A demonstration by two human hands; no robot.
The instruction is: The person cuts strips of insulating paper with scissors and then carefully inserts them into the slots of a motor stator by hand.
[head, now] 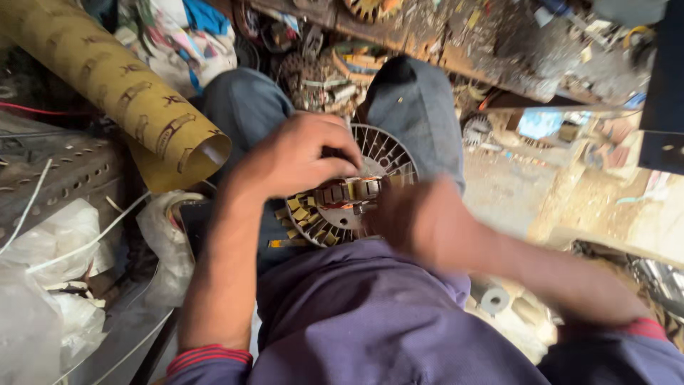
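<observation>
The left hand point(296, 160) grips the top of a round slotted motor stator point(349, 192) on the lap. The right hand point(420, 221) touches its edge, blurred; its grip is unclear.

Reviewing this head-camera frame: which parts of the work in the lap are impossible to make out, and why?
- Right hand: motion-blurred in the head view, so its fingers and grip cannot be read.
- Round slotted motor part: its top left is covered by the left hand, its right side by the right hand, its lower edge by the purple shirt.
- Left fingertips: curled over the part, contact point hidden.
- Cluttered bench: small parts too jumbled to identify.
</observation>
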